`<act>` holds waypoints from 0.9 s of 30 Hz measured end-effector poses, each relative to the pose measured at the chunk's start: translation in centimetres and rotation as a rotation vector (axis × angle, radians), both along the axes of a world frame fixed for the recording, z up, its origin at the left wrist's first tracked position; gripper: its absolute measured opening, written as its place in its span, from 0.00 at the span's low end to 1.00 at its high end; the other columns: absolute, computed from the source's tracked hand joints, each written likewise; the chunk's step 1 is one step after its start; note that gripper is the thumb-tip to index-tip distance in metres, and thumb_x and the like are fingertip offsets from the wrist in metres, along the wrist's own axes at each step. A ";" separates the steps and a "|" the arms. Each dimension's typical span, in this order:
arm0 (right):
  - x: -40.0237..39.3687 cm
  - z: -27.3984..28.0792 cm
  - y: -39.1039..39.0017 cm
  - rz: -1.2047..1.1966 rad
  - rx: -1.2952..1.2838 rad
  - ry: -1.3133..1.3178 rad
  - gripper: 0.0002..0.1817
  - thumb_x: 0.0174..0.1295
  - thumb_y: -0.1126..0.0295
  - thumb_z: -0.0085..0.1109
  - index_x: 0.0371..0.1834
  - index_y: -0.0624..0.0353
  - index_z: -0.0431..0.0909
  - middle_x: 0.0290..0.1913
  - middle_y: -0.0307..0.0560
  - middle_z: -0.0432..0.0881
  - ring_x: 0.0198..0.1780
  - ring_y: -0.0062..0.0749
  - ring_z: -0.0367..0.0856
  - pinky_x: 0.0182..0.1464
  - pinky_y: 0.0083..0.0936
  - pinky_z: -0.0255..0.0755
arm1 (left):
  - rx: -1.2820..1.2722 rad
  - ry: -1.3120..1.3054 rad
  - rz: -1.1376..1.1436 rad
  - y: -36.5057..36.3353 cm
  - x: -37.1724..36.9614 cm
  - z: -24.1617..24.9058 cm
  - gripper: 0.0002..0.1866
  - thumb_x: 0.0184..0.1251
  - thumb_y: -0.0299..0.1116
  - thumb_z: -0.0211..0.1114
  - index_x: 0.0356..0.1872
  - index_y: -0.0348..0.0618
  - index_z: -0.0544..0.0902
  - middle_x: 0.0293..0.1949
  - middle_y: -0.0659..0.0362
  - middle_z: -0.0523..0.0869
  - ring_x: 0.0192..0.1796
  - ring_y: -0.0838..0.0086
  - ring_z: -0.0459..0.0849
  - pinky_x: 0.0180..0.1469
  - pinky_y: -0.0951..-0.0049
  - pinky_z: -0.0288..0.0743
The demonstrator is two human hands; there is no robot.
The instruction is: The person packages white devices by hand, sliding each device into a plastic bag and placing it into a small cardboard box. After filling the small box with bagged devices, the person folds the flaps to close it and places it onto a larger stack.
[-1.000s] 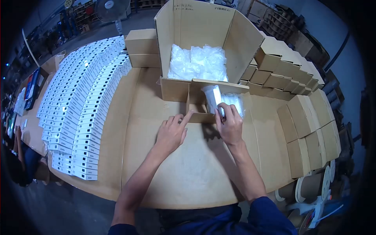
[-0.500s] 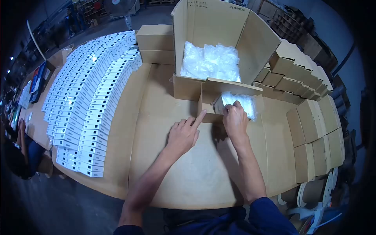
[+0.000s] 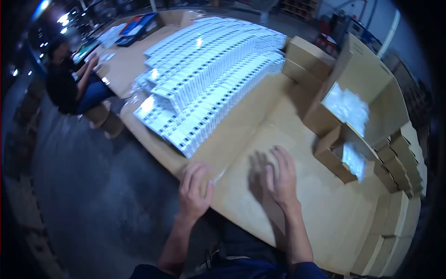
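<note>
My left hand [image 3: 195, 188] rests at the near edge of the cardboard-covered table [image 3: 241, 125], fingers apart and holding nothing. Flat on the table a little to the right lies my right hand [image 3: 281, 179], fingers spread and blurred by motion, also holding nothing. A small open brown box [image 3: 332, 158] with a white plastic-wrapped item [image 3: 354, 160] inside stands beyond my right hand, apart from it. Behind it is a large open carton [image 3: 367, 79] holding white plastic bags [image 3: 346, 106].
Rows of white boxes [image 3: 209, 69] cover the table's left half. Two closed brown boxes [image 3: 309, 56] sit behind them, and stacks of small brown boxes [image 3: 404, 167] line the right edge. A person [image 3: 69, 88] sits at the far left. Dark floor lies below the table edge.
The view has swung left and down. My right hand let go of the white wrapped item, now in the small box, and both hands pulled back toward the near table edge.
</note>
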State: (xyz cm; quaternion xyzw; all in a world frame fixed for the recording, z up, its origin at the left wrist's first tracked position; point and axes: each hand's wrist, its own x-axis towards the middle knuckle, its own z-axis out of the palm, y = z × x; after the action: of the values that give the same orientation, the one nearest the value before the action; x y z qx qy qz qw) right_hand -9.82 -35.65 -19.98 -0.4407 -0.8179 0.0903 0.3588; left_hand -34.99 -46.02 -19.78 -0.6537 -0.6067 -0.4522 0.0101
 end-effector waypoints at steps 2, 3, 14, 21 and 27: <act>-4.7 -0.3 0.2 0.168 -0.017 -0.074 0.29 0.63 0.73 0.65 0.69 0.62 0.73 0.74 0.60 0.70 0.75 0.60 0.69 0.73 0.51 0.66 | -0.002 0.051 0.059 -0.1 -3.6 0.0 0.28 0.62 0.20 0.69 0.66 0.35 0.77 0.62 0.43 0.82 0.67 0.45 0.79 0.71 0.52 0.72; -6.9 -0.2 0.4 0.244 -0.024 -0.114 0.31 0.62 0.73 0.65 0.71 0.61 0.72 0.76 0.58 0.69 0.76 0.60 0.67 0.74 0.52 0.65 | 0.000 0.079 0.080 -0.1 -5.0 0.1 0.29 0.62 0.20 0.68 0.67 0.35 0.76 0.64 0.43 0.81 0.69 0.45 0.78 0.72 0.52 0.72; -18.2 0.5 2.5 0.391 0.076 -0.362 0.38 0.62 0.74 0.63 0.79 0.46 0.66 0.82 0.46 0.64 0.83 0.56 0.58 0.77 0.64 0.60 | -0.091 0.235 0.065 1.8 -10.2 -1.7 0.35 0.65 0.23 0.68 0.75 0.41 0.71 0.69 0.51 0.79 0.74 0.53 0.73 0.75 0.54 0.68; -18.7 -0.1 2.5 0.407 0.020 -0.379 0.37 0.63 0.75 0.59 0.79 0.50 0.66 0.82 0.46 0.64 0.83 0.57 0.57 0.77 0.68 0.57 | 0.003 0.251 0.099 1.8 -11.4 -2.0 0.29 0.63 0.20 0.69 0.68 0.41 0.80 0.59 0.53 0.83 0.63 0.57 0.80 0.66 0.57 0.76; -19.0 -0.4 2.1 0.402 -0.001 -0.330 0.34 0.66 0.75 0.56 0.78 0.54 0.68 0.83 0.49 0.61 0.84 0.58 0.54 0.77 0.70 0.54 | -0.008 0.336 0.141 0.7 -12.7 -2.7 0.18 0.61 0.26 0.73 0.54 0.49 0.89 0.50 0.59 0.83 0.60 0.62 0.82 0.59 0.60 0.77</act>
State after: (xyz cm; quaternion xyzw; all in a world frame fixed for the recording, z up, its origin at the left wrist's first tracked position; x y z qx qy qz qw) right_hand -28.86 -33.57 -20.40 -0.2782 -0.9364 0.0873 0.1953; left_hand -47.72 -45.33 -22.53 -0.6759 -0.6428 -0.3321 0.1406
